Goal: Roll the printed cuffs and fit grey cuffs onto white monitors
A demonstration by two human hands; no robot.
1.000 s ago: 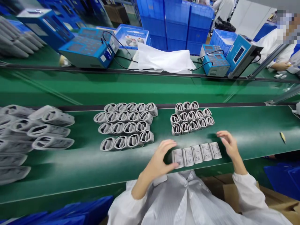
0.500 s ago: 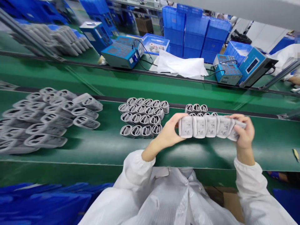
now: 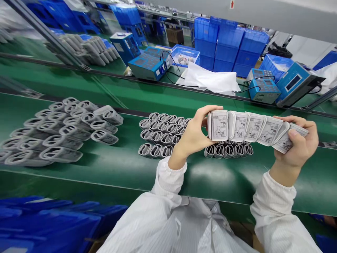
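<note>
1. The left grip (image 3: pixel 198 133), a bare hand, presses against the left end of a row of five grey, rolled, fabric-like bundles (image 3: pixel 254 127), thumb below and fingers above.
2. The right grip (image 3: pixel 300 142) pinches the row's other end, its thumb on the printed face of the last bundle, which tilts; the fingertips behind seem hidden, so their exact placing is hard to judge.
3. The row spans between both grips, apparently raised, line drawings facing the wearer.
4. Behind and below it, smaller grey upright rolls (image 3: pixel 229 150) stand on the smooth green surface (image 3: pixel 216 179).
5. Just left of the left grip stand close-set grey oval rolls (image 3: pixel 160 126); well left of it lie larger grey flattened rolls (image 3: pixel 70 131).
6. Beyond both grips lies a crumpled white sheet (image 3: pixel 212 78).
</note>
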